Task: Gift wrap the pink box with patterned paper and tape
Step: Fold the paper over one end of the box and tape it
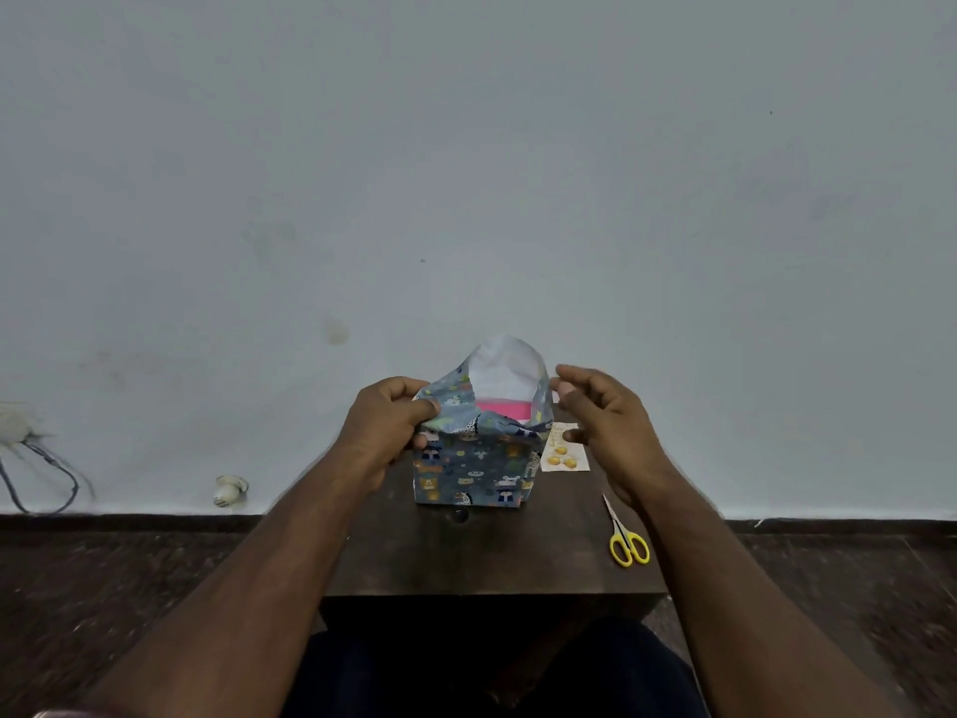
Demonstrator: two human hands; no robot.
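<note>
The pink box [501,408] stands upright on the small dark table [492,557], wrapped around its sides in blue-grey animal-patterned paper [474,474]. Only a strip of its pink top shows inside the open paper end, whose white inner side rises behind it. My left hand [386,424] pinches the left flap of the paper, folding it inward over the top. My right hand [603,417] hovers at the right edge of the paper with fingers curled and apart, its fingertips close to the paper, holding nothing I can see.
Yellow-handled scissors [625,536] lie on the table's right side. A small card with yellow pieces [562,450] lies behind my right hand. A white wall stands close behind the table. Cables [36,469] and a white fitting [229,490] sit low on the left.
</note>
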